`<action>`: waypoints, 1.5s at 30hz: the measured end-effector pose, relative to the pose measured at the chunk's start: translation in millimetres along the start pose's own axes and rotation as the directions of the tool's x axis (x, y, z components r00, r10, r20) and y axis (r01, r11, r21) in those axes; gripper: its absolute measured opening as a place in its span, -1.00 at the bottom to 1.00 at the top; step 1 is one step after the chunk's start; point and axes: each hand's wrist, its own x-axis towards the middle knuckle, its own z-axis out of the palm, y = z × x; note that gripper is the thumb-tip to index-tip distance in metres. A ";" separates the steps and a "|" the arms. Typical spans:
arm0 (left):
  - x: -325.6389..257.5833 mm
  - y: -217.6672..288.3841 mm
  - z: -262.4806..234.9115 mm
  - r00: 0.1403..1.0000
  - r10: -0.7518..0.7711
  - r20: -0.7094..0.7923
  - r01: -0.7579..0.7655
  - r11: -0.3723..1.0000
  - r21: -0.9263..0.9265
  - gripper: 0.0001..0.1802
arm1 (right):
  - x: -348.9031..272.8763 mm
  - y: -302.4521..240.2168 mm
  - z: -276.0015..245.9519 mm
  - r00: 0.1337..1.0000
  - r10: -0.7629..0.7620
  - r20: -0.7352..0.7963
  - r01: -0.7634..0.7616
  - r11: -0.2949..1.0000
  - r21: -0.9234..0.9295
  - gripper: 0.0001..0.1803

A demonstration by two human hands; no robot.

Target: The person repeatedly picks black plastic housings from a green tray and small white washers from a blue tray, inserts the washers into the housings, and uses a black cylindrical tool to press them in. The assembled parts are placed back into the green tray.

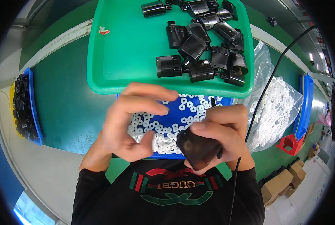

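A glossy black plastic housing [198,147] is gripped by my right hand [227,133], thumb on top and fingers wrapped round it. Its wide end faces left, and a short black piece sticks up above the fingers. My left hand [128,120] is apart from it, fingers spread and curved, with nothing visible between them. Below both hands lies a blue tray [172,115] holding many small white ring washers [163,144]. Beyond it, a green tray [126,56] carries several similar black housings [192,47], mostly on its right side.
A clear plastic bag [272,108] of white washers lies at the right. A black cable [266,84] hangs across that side. At the far left stands a blue-edged bin [33,108] of black parts. Cardboard boxes [276,185] and a red stool [290,145] are lower right.
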 end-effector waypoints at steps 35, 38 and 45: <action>-12.9 -11.7 14.6 0.959 -0.242 0.149 0.260 0.959 -0.114 -0.49 | 28.3 -35.9 -20.1 0.964 0.033 -0.262 0.207 0.520 0.829 -0.73; -8.8 -13.9 12.4 0.975 -0.121 0.189 0.099 0.988 0.122 -0.45 | 24.0 -47.4 -14.6 0.924 0.122 -0.363 0.244 0.543 0.804 -0.71; -7.4 -4.7 10.4 0.984 -0.146 0.101 0.158 0.979 -0.125 -0.42 | 24.6 -54.2 -15.0 0.877 0.172 -0.450 0.249 0.638 0.729 -0.68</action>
